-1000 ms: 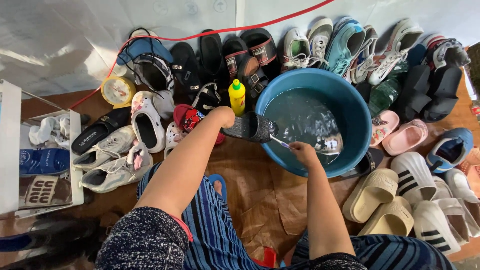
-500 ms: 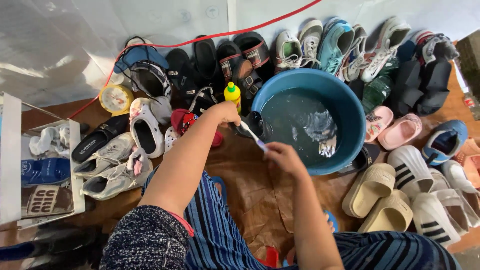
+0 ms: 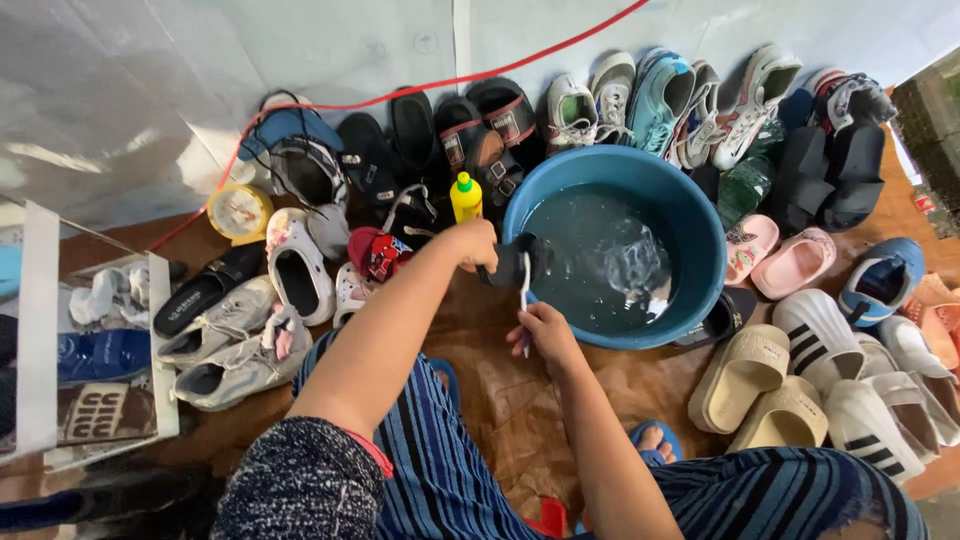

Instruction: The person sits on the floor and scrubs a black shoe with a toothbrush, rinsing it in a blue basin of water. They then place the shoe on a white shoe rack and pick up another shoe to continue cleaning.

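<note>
Black sandal (image 3: 515,262) is now out of the blue basin (image 3: 690,215), gripped by the left hand (image 3: 470,243) at the rim, centre frame; the right hand (image 3: 540,330) has lifted its toothbrush (image 3: 525,300) from the water and brings it against the sandal.

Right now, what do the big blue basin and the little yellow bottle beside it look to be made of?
The blue basin looks like moulded plastic: even colour, smooth rounded rim, slight sheen; it holds water. The yellow bottle with its green cap also seems plastic, glossy and opaque. The dark shoe in the left hand is harder to judge, maybe rubber or synthetic.
</note>
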